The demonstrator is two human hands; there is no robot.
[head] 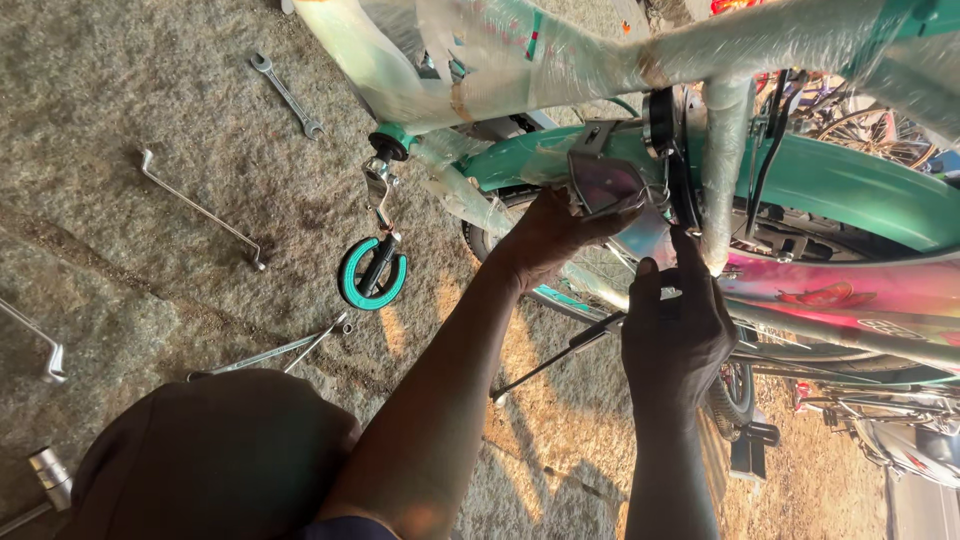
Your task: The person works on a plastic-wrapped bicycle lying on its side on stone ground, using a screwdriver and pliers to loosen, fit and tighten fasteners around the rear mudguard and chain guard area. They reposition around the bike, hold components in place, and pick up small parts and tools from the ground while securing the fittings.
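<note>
Two bare hands are working at the rear of a mint-green bicycle frame wrapped in clear plastic film [520, 70].

The left hand [550, 235] is pressing its fingers, held nearly flat and together, up against a grey metal bracket plate [603, 180] just under the wrapped frame, beside the teal rear mudguard [850, 190]. The right hand [675, 335] is curling loosely near the wheel hub, thumb and forefinger raised toward the plate; whether it is pinching anything I cannot tell. A thin dark rod [560, 358] is passing below both wrists. On the rough stone ground [130, 260] a silver combination spanner [287, 95], a long bent socket wrench [200, 208] and a teal ring-shaped part [373, 273] are lying well apart from the hands.
</note>
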